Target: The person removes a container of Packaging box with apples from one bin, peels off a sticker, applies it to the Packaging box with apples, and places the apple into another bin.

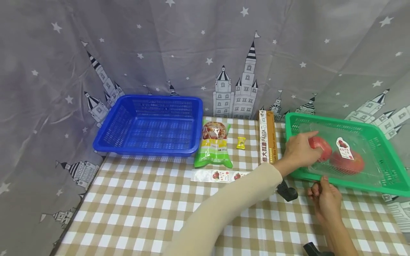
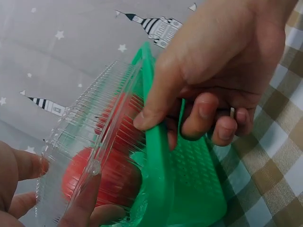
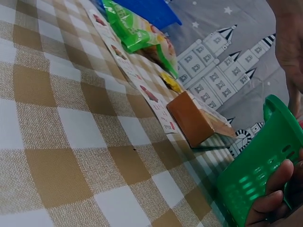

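A clear plastic box (image 1: 371,161) with ridged walls holds red tomatoes (image 2: 102,177) and bears a white sticker (image 1: 344,148) on top. It rests in the green basket (image 1: 395,177) at the right. My left hand (image 1: 299,149) reaches over the basket's near left corner and grips the box by its left end, fingers spread on both sides of it in the left wrist view. With my right hand (image 1: 328,199) I hold the basket's near rim, thumb on top and the other fingers curled below.
A blue basket (image 1: 148,154) stands at the back left. Between the baskets lie a green food bag (image 1: 214,145), a small yellow packet (image 1: 241,143) and a pasta box (image 1: 267,137). A label strip (image 1: 208,175) lies in front, partly under my left sleeve. Behind hangs a grey curtain (image 1: 179,46).
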`<state>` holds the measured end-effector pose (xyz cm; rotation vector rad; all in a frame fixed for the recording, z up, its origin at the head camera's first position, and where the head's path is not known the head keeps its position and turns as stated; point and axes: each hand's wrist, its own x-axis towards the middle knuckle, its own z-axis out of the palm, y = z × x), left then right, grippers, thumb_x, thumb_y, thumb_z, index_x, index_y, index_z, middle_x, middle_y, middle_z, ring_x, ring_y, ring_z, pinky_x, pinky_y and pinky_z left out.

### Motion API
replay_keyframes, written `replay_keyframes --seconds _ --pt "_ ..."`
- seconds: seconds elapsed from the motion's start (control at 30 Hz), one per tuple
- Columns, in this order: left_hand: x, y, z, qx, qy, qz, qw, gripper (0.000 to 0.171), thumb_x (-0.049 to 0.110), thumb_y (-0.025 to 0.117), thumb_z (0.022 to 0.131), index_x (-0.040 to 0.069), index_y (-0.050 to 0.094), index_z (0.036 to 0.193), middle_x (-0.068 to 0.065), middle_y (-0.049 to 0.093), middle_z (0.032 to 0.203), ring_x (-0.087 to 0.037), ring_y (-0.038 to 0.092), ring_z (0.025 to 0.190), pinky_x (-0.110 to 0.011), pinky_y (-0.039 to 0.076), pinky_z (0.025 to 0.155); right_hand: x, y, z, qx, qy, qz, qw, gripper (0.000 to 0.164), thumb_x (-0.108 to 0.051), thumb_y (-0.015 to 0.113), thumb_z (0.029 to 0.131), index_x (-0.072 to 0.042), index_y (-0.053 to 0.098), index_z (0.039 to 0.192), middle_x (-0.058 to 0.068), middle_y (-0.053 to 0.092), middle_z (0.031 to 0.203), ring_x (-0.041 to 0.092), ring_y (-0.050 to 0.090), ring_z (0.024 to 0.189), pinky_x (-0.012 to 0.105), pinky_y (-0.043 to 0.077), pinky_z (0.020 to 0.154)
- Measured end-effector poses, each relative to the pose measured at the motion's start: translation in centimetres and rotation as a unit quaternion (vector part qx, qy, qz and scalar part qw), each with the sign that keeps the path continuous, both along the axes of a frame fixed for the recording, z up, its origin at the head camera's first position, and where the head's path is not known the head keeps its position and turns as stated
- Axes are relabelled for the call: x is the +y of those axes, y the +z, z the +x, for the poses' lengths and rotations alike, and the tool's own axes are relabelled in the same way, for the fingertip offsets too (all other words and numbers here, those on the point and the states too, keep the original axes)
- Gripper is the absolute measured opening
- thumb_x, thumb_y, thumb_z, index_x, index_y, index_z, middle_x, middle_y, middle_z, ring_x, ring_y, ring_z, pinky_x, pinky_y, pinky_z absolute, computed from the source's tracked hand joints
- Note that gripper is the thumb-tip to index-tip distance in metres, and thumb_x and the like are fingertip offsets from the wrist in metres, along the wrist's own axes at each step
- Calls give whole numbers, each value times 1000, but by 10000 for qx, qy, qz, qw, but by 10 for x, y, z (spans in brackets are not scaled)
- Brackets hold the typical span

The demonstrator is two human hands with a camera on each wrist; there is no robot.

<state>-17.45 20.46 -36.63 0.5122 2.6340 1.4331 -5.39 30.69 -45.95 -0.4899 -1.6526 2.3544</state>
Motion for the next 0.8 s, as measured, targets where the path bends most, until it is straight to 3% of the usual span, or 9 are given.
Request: replay_keyframes --seconds 0.23,0.53,0.7,0.8 --pt "5 -8 -1 -233 226 106 9994 51 23 73 83 34 62 132 10 69 104 -1 53 73 -14 41 50 0 -1 -1 -72 15 160 9998 52 -35 41 105 -4 45 64 0 43 57 14 53 56 24 42 52" --pt "9 -14 0 -453 519 148 9975 52 24 75 82 32 64 131 9 68 109 -6 54 89 -14 41 56 3 1 -1 -226 -38 209 9995 52 -37 41 105 -5 46 64 0 43 58 13 53 57 25 40 52" --pt "13 -14 0 -673 700 56 9953 53 26 75 81 37 63 131 9 68 107 -10 55 84 -18 41 51 3 -1 0 -113 23 200 9997 52 -36 41 105 -4 46 63 0 43 57 13 54 56 25 40 50" --pt "14 -15 -2 -633 774 -64 9950 54 26 76 80 38 63 131 10 67 110 -10 56 88 -19 43 57 3 -2 -1 -39 91 220 9997 53 -35 41 105 -4 45 63 1 43 56 13 54 55 25 40 49"
